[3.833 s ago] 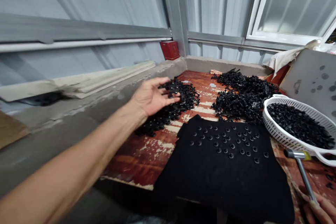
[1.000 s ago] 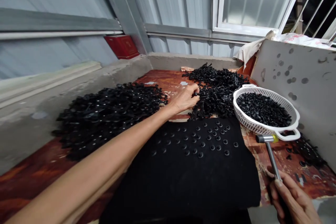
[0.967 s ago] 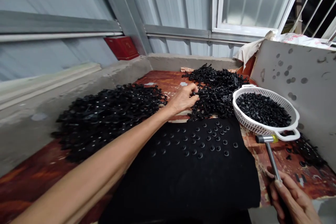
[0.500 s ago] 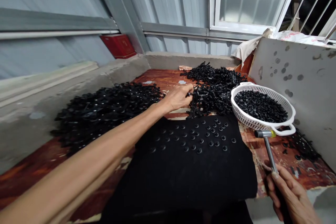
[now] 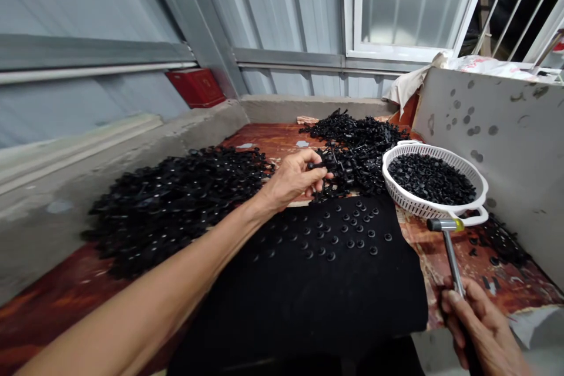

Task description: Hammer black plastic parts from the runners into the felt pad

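My right hand (image 5: 482,320) is wrapped round the handle of a small mallet (image 5: 451,258), its head up, one face black and the other yellow. My left hand (image 5: 293,179) pinches a few small black stalked parts (image 5: 329,165) between thumb and fingers, just in front of a heap of similar black parts (image 5: 365,132). Below it lies a black cloth (image 5: 335,299) with several small round black pieces (image 5: 335,239) spread in loose rows. My left forearm crosses the cloth's left side and hides some of it.
A white plastic basket (image 5: 478,188) full of small black discs stands to the right. Another big heap of black parts (image 5: 176,200) lies left. Loose bits (image 5: 506,244) sit by the grey panel (image 5: 506,123). A red box (image 5: 198,88) rests on the ledge against the metal wall.
My left hand has turned and drawn back slightly from the far heap, with black parts now showing in its fingers. My right hand still holds the mallet in nearly the same place.
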### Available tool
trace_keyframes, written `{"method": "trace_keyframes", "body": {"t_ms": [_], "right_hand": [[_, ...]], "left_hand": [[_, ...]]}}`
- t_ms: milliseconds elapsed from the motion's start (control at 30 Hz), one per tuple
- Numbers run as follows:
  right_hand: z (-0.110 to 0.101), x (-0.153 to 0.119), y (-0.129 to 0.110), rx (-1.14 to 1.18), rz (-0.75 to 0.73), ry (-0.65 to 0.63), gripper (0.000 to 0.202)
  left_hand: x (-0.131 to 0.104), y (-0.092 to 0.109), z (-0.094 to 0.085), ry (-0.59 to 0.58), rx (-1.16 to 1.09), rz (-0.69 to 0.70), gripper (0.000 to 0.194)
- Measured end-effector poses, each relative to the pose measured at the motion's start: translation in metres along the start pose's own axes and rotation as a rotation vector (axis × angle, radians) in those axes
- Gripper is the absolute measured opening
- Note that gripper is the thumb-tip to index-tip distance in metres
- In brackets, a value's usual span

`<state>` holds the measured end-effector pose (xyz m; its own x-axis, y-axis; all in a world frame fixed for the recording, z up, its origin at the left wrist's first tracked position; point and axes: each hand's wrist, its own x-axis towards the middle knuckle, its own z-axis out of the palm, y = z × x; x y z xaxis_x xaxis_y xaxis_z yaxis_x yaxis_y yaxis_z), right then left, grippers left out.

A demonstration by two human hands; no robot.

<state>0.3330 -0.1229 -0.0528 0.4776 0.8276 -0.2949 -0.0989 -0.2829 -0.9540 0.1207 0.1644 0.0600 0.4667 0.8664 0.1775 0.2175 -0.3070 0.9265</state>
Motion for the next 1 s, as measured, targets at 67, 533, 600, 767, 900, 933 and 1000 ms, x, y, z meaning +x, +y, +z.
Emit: {"method": "trace_keyframes", "body": {"t_ms": [67,533,600,767,900,933,1000], "right_hand": [[0.008,-0.008,-0.006,0.008,0.001,0.011,0.043],[0.046,-0.001,-0.053,0.178,-0.221,-0.132,0.034],[0.044,-0.003,-0.049,0.222,-0.223,-0.108,0.031],[0.039,-0.005,-0.044,0.299,-0.257,-0.049,0.028],[0.036,-0.007,-0.045,0.286,-0.247,-0.016,0.027],[0.035,-0.008,-0.046,0.272,-0.241,-0.021,0.027],[0.033,-0.009,-0.046,0.228,-0.242,-0.016,0.025]], "left_hand": [[-0.017,0.010,0.011,-0.080,-0.081,-0.027,0.027],[-0.088,0.031,0.093,-0.563,-0.329,-0.277,0.029],[-0.088,0.028,0.093,-0.568,-0.285,-0.288,0.032],[-0.090,0.026,0.095,-0.572,-0.297,-0.371,0.029],[-0.095,0.024,0.096,-0.417,0.064,0.080,0.012],[-0.097,0.023,0.095,-0.360,0.162,0.238,0.008],[-0.103,0.020,0.092,-0.308,0.290,0.470,0.006]]}}
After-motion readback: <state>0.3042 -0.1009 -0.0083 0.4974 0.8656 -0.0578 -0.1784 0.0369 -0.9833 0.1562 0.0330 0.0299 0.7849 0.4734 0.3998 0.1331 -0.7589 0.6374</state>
